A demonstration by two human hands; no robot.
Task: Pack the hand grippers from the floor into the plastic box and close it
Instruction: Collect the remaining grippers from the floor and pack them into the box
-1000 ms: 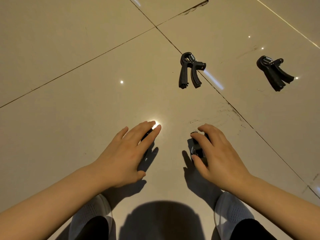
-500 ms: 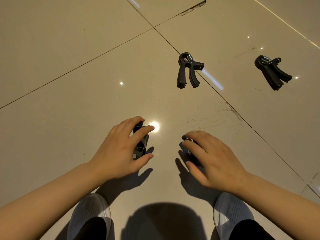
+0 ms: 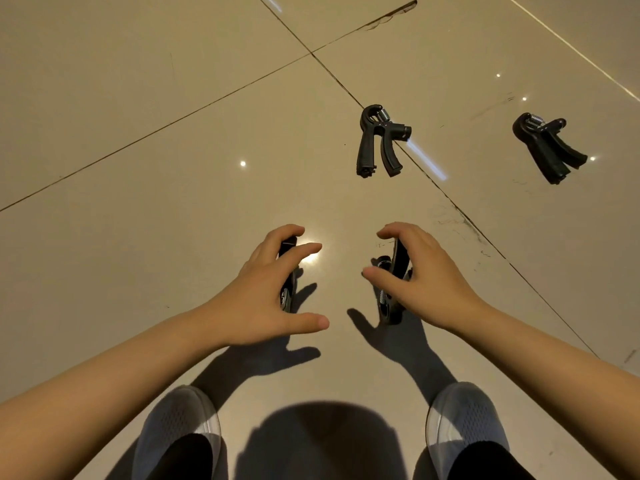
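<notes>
My left hand [image 3: 263, 292] grips a black hand gripper [image 3: 288, 271], lifted just off the beige tiled floor, fingers curled over it and thumb spread. My right hand [image 3: 419, 282] holds a second black hand gripper [image 3: 393, 285], its spring showing below the thumb. Farther off, a third hand gripper [image 3: 379, 142] lies on the floor by a tile joint. A fourth hand gripper [image 3: 547, 150] lies at the far right. No plastic box is in view.
My two white shoes [image 3: 176, 431] [image 3: 467, 424] stand on the floor just below the hands. Dark grout lines [image 3: 450, 199] cross the glossy tiles, and scuff marks sit right of my right hand.
Both hands have closed round the two near hand grippers and raised them from the floor. The grippers now stand on edge in the hands. The two far grippers have not moved.
</notes>
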